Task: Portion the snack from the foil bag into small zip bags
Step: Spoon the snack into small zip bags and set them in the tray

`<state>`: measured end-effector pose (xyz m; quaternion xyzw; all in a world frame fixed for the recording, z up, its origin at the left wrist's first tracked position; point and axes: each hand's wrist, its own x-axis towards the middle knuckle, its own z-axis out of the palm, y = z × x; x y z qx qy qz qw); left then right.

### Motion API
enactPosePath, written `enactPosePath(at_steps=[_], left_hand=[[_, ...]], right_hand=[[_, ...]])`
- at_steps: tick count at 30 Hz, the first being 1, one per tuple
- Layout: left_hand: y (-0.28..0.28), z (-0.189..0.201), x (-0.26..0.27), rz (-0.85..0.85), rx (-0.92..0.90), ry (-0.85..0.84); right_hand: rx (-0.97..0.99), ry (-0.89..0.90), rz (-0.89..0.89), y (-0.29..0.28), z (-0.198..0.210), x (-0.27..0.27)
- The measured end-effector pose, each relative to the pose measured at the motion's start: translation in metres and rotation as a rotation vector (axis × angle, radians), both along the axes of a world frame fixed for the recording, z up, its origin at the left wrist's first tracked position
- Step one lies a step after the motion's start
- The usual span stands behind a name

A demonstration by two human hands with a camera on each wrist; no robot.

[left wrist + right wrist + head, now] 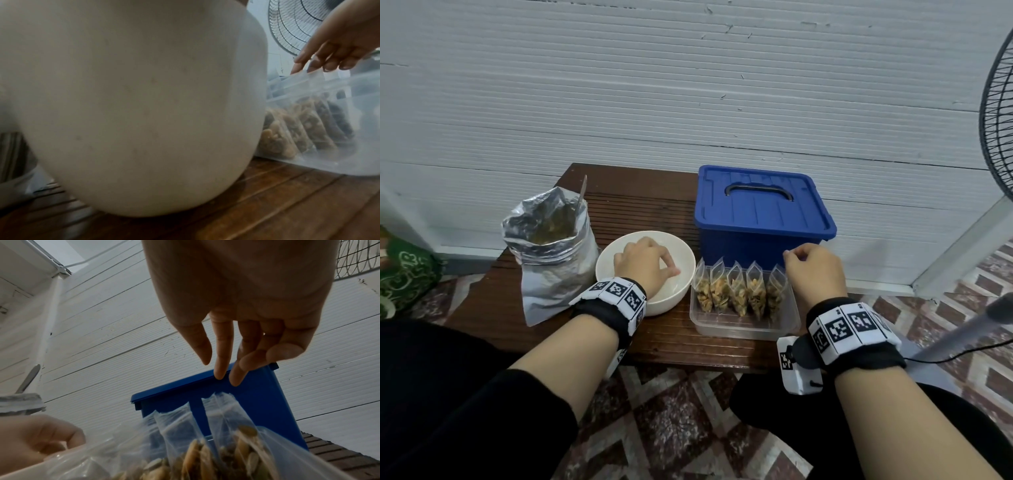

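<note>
Forearms lead in from the head view: my left hand (645, 265) rests relaxed in the bowl (619, 253), foil bag (551, 246) beside it. Left wrist: right fingers (298, 66) brush the zip bags (304, 123) in the tray (349, 165). Right wrist: right hand (242, 331) loose, holding nothing; best pinch one top lightly.

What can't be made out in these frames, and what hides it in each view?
- Inside of the white bowl: the left hand covers it in the head view; the left wrist view shows only its outer wall.
- Contents of the blue box: lid closed.
- How much snack is left in the foil bag: too dark inside.
- Whether the right hand touches the rightmost zip bag: unclear in every view.
</note>
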<state>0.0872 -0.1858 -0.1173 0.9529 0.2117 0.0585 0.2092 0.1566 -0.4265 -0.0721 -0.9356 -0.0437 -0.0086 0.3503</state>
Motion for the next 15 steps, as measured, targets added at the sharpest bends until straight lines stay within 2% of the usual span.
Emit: enactPosePath(at_steps=[8,15], left_hand=[[0.007,0.006,-0.002,-0.03,-0.336,-0.426],[0.005,0.01,0.0,0.079,-0.465,-0.566]], right_hand=[[0.046,-0.169,0.074,0.009,0.0,-0.001],[0.032,-0.354,0.259,0.021,-0.004,-0.008]])
